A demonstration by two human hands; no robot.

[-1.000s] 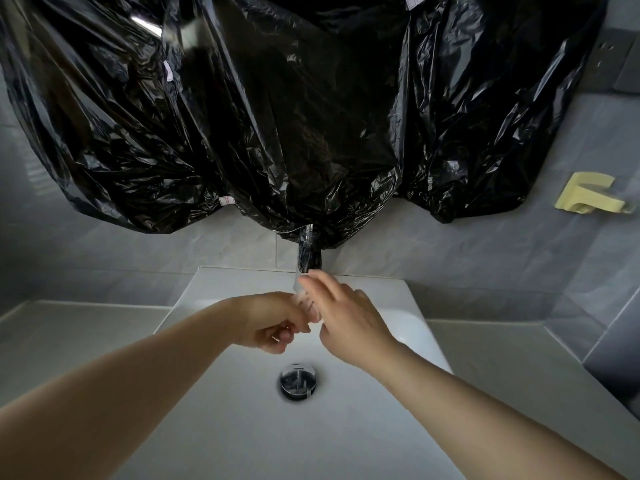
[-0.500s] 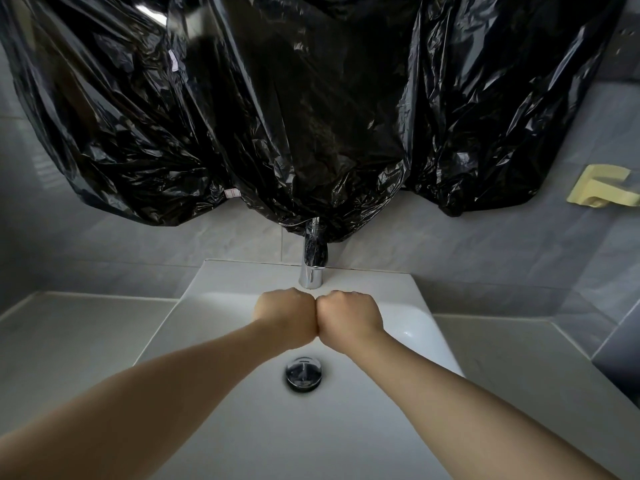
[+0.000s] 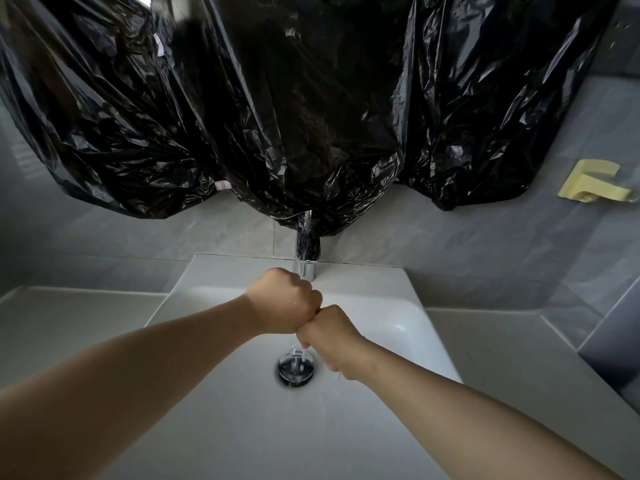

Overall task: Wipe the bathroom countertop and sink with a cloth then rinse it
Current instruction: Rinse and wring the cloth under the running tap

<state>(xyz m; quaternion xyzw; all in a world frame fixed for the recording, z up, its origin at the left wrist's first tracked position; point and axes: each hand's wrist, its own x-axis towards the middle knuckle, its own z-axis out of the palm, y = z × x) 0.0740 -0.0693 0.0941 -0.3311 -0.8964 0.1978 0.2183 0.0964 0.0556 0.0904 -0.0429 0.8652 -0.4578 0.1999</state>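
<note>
Both fists are clenched and pressed knuckle to knuckle over the white sink (image 3: 415,306). My left hand (image 3: 282,301) sits higher, just in front of the chrome faucet (image 3: 306,258). My right hand (image 3: 329,336) is lower, above the round metal drain (image 3: 296,368). The cloth is hidden inside the fists; only a thin thread hangs below my right hand. A trickle of water falls from under the right fist onto the drain. No water stream shows at the faucet spout.
Pale countertop lies to the left (image 3: 69,317) and right (image 3: 502,358) of the sink. Crinkled black plastic sheeting (image 3: 277,116) hangs on the grey tiled wall and drapes over the faucet's top. A yellow wall holder (image 3: 592,181) sticks out at the right.
A second ago my fingers were loosely together under the spout. They then closed into level fists; now the left fist has risen toward the faucet and the right has dropped, with water dripping.
</note>
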